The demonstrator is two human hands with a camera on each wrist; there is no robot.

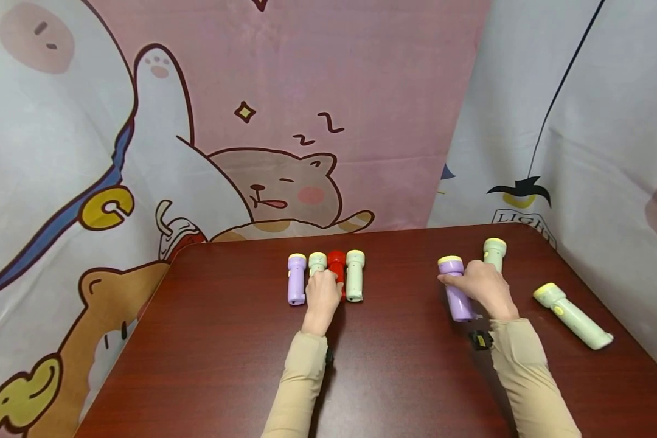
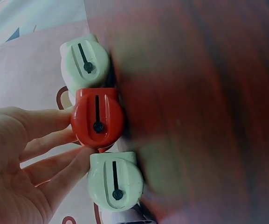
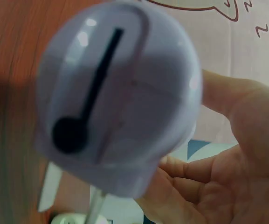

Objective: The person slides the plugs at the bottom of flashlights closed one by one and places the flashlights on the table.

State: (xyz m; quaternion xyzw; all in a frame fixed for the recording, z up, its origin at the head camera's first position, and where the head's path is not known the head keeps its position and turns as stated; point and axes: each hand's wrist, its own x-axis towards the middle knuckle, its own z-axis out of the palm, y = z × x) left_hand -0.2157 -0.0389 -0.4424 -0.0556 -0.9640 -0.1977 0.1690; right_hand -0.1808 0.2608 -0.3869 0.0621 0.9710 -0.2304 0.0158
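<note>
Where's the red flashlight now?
In the head view, the red flashlight is second from right in the central row, between two pale green flashlights, pinched by the left hand.

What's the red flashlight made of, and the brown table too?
The red flashlight looks like hard, glossy plastic: its smooth, rounded end catches the light and has a molded-looking groove. The table seems to be wood, or maybe a wood-look covering, with streaky grain and a soft shine.

"LIGHT" lettering (image 1: 514,217) on white cloth (image 1: 591,140) at right; two Z-shaped marks (image 1: 330,123) above animal drawing (image 1: 290,182) on pink cloth (image 1: 334,61).
</note>
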